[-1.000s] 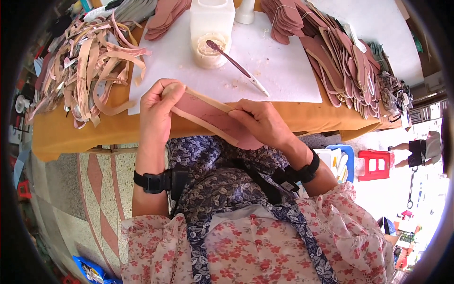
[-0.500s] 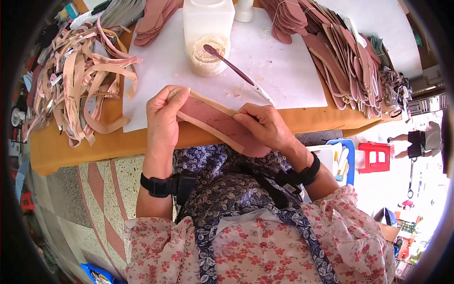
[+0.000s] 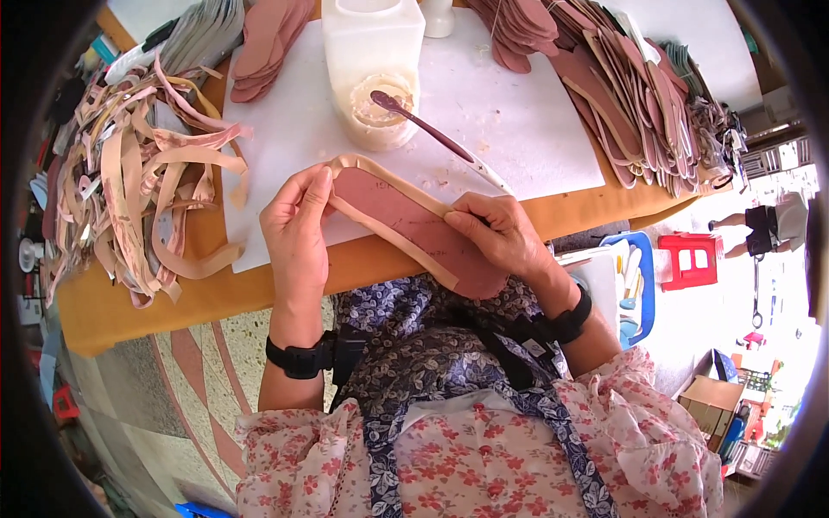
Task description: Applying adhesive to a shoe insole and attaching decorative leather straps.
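Orange worktable (image 3: 138,302), white sheet (image 3: 527,129) laid on top. Pink shoe-sole-shaped insole with tan edge strip (image 3: 414,226) pinched at toe by left hand (image 3: 295,233); edge pressed by closed right hand (image 3: 501,233) fingers.

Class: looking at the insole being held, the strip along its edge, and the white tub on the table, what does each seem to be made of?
Insole: matte pinkish-brown sheet, probably leather or fibreboard, since it stays flat.
Strip: thin beige band, likely soft leather or synthetic, since it bends around the rim.
Tub: translucent white plastic, smooth and slightly glossy.

Left hand (image 3: 298,229) and right hand (image 3: 501,233) holding pink insole (image 3: 414,229), beige strip (image 3: 389,177) along its edge, white board (image 3: 535,129) beneath
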Motion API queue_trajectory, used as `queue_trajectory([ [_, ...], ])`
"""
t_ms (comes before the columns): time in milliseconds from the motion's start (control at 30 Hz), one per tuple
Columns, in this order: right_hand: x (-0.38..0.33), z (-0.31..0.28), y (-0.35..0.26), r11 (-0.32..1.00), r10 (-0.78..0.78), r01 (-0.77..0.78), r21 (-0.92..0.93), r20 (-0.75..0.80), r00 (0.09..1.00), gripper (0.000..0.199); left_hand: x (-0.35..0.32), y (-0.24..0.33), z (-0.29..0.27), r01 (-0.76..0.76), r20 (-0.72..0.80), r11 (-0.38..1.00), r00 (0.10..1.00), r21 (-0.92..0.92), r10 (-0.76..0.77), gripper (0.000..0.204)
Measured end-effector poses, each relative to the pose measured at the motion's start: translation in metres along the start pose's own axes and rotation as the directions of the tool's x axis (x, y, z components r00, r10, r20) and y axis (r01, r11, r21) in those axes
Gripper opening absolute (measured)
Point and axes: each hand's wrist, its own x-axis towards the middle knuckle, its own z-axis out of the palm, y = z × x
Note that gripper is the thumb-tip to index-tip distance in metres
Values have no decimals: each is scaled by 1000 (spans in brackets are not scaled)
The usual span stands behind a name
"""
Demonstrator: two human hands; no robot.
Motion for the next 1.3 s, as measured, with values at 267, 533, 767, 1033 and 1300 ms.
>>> queue_trajectory([
  [267,2,4,3,997,-67,67,-45,5,998,20,11,0,-8,-48,80,995,996,82,41,21],
  [533,-2,2,4,999,-49,48,-25,-36,998,20,4,9,-3,81,146,995,987,-66,-71,21],
  [767,-2,3,8,996,-85,84,-14,-47,995,20,9,5,-13,102,203,995,974,-5,-99,20],
  [1033,-3,0,6,997,-74,73,-32,-30,997,20,11,9,-7,161,208,987,965,24,-162,13],
  [1300,-3,2,6,998,-52,51,-28,-37,998,21,12,9,-7,196,179,980,966,-39,-186,16],
])
